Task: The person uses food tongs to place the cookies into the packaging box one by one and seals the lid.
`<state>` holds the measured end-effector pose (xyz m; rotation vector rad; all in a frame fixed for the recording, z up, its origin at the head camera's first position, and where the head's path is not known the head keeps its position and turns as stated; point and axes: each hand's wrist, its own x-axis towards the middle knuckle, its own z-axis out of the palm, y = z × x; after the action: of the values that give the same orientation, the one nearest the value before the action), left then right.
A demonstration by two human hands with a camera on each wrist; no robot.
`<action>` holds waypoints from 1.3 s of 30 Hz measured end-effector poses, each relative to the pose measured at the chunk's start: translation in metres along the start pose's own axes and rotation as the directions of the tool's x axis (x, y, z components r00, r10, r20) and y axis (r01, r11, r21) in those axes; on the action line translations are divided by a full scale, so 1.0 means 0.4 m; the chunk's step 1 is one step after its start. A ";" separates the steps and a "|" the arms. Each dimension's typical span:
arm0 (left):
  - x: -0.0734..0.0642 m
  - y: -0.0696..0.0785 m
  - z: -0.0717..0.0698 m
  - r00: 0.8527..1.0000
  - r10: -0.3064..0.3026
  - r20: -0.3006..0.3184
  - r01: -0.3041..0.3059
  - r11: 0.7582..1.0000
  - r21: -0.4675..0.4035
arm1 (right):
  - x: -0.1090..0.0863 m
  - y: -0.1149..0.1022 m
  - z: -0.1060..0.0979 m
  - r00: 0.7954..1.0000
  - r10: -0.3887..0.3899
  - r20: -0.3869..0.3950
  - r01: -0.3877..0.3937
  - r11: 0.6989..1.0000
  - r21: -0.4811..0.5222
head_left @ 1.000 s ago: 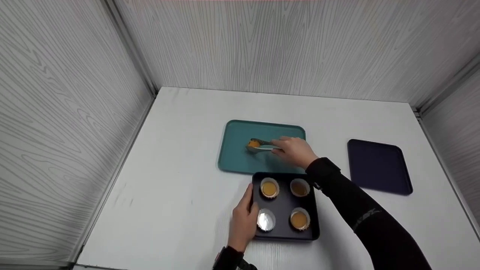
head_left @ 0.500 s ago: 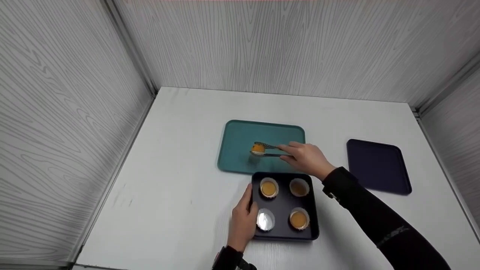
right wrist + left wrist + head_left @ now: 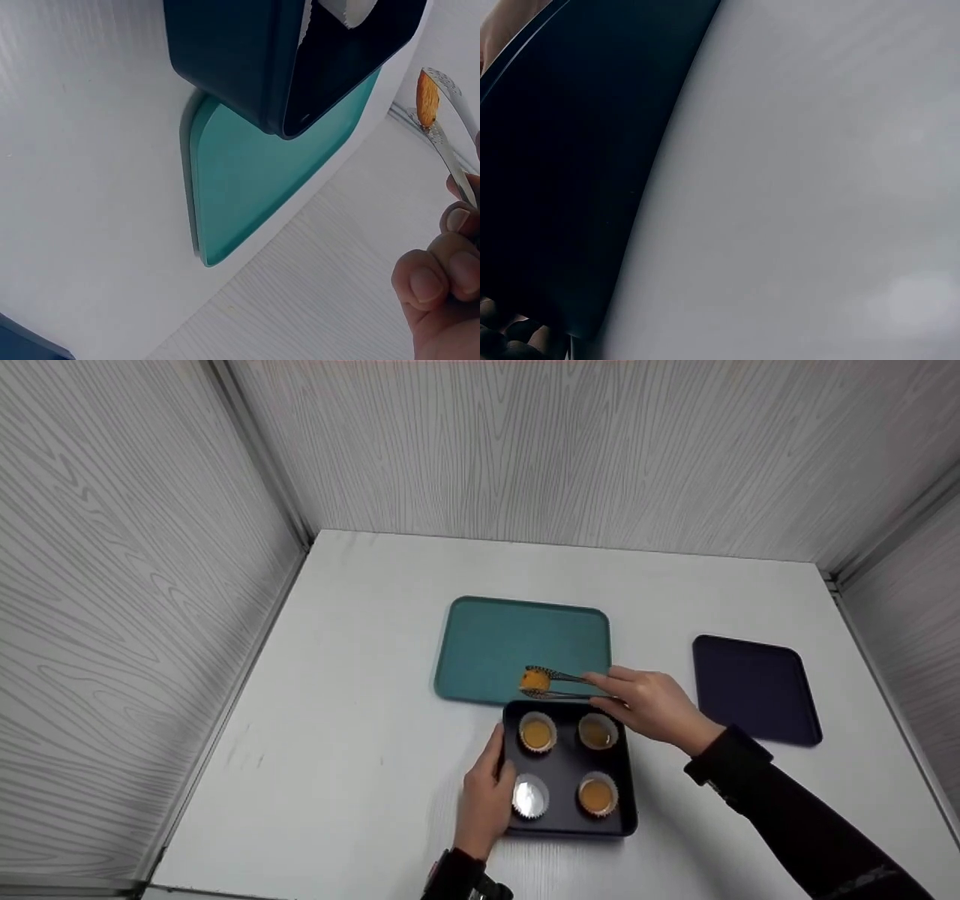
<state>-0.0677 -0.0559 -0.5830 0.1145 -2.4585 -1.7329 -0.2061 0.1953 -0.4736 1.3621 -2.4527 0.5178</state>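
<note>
Metal tongs (image 3: 564, 695) with perforated ends are held in my right hand (image 3: 652, 706). Between their tips is a small orange-brown piece of food (image 3: 535, 680), its kind unclear; the right wrist view shows the piece (image 3: 427, 100) from the side. It hangs over the near edge of the teal tray (image 3: 517, 634), just beyond the dark square pan (image 3: 568, 769). My left hand (image 3: 484, 799) grips that pan by its left wall. White fluted cups stand in the pan: three have orange-yellow contents, while the near-left cup (image 3: 531, 796) shows a bare shiny bottom.
A flat dark navy tray (image 3: 757, 690) lies on the white table (image 3: 337, 720) to the right. Wood-grain panels (image 3: 480, 450) rise at the back and both sides. In the left wrist view, the pan's outer wall (image 3: 577, 165) fills the left part.
My right hand has lifted the orange piece with the tongs from the middle of the teal tray and brought it nearer and rightward, close to the pan. My left hand stays on the pan.
</note>
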 end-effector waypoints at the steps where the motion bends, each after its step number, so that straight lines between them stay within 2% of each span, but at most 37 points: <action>1: 0.000 -0.001 0.001 1.000 0.003 -0.001 -0.003 1.000 0.001 | -0.009 -0.004 -0.004 1.000 -0.015 -0.006 0.015 1.000 0.004; 8: 0.000 -0.001 0.000 1.000 -0.003 -0.008 0.003 1.000 0.002 | -0.060 -0.046 -0.024 0.991 -0.128 -0.040 0.130 0.990 0.060; 13: -0.001 -0.001 -0.001 1.000 -0.009 -0.004 0.009 1.000 0.005 | -0.086 -0.073 -0.024 0.983 -0.183 -0.014 0.183 0.980 0.076; 19: 0.000 -0.001 0.000 1.000 0.002 -0.006 -0.002 1.000 0.005 | -0.109 -0.092 -0.013 0.977 -0.208 0.037 0.202 0.971 0.127; 25: -0.001 -0.001 -0.001 1.000 -0.011 0.012 0.012 0.999 -0.030 | -0.120 -0.109 -0.011 0.968 -0.237 0.085 0.222 0.962 0.159; 39: -0.002 0.004 -0.003 0.999 -0.021 0.026 0.022 0.999 -0.044 | -0.129 -0.132 0.008 0.961 -0.223 0.167 0.199 0.969 0.147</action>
<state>-0.0667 -0.0563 -0.5812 0.1158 -2.4439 -1.8076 -0.1348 0.2071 -0.4888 1.7729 -2.4063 0.5287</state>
